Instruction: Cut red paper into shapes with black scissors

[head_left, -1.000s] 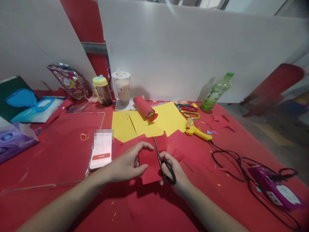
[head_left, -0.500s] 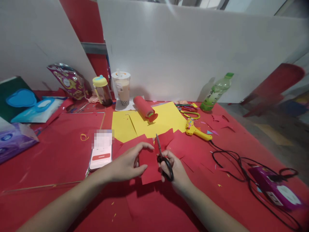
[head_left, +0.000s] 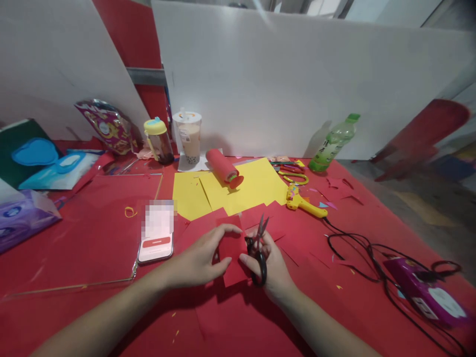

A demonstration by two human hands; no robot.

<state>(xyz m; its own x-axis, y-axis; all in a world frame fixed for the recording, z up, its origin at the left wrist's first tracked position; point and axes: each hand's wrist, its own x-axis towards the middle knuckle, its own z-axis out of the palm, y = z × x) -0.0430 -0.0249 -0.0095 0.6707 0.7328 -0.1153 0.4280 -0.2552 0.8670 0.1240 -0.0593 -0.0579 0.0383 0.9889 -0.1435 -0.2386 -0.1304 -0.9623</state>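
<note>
The person's right hand [head_left: 270, 265] has a snug grip on small metal scissors with black plastic handles [head_left: 264, 268]. The two blades are a little way apart and point up and away from the person. The left hand [head_left: 204, 257] curls round the left side of a flat, four-sided piece of red paper [head_left: 233, 272]. Its grip is narrow, with the paper in it.

Half a second ago the blades were by the paper's right edge, and a loose red flap stood up next to them. Now the blades have swung to the right, off the paper, and the flap no longer stands up. Red lies on red there, so nobody can tell where it went. The right thumb has come over to the paper's right edge and seems to touch it. So the snipping looks stopped for now, with both hands keeping the paper steady.

Past both grips, flat yellow paper sheets [head_left: 256, 186] lie on the red worktop [head_left: 92, 233], with a fat red paper tube [head_left: 220, 165] on top. A yellow plastic glue gun [head_left: 305, 206] lies to the right of the right hand's grip, farther away
</note>
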